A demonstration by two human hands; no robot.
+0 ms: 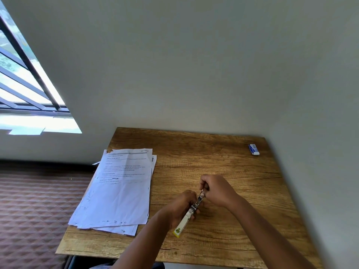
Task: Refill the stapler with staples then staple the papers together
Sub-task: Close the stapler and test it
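The stapler (189, 214) is held above the middle of the wooden table (223, 156), near its front half, and it is not resting on the wood as far as the view shows. Its long axis runs on a diagonal: the yellow-tipped rear end points down and left toward the person, and the metal front end points up and right, away from them. That tilt likely serves the refill, since it turns the metal channel at the front toward the other hand.

The left hand (181, 205) is wrapped around the stapler's middle from the left side, clamped on the body to keep it steady. The right hand (215, 190) is closed in a pinch at the metal front end, touching it; whether it grips a strip of staples or a part of the stapler itself is too small to tell. The 2 hands are close together, almost touching, with the tool between them. The step in hand looks like loading, not stapling.

The papers (120, 191) lie in a loose stack at the table's left edge, just beside the left hand, slightly fanned and overhanging the side. They appear unstapled, waiting. A small blue and white box (253, 149), perhaps for staples, sits well apart at the far right corner.
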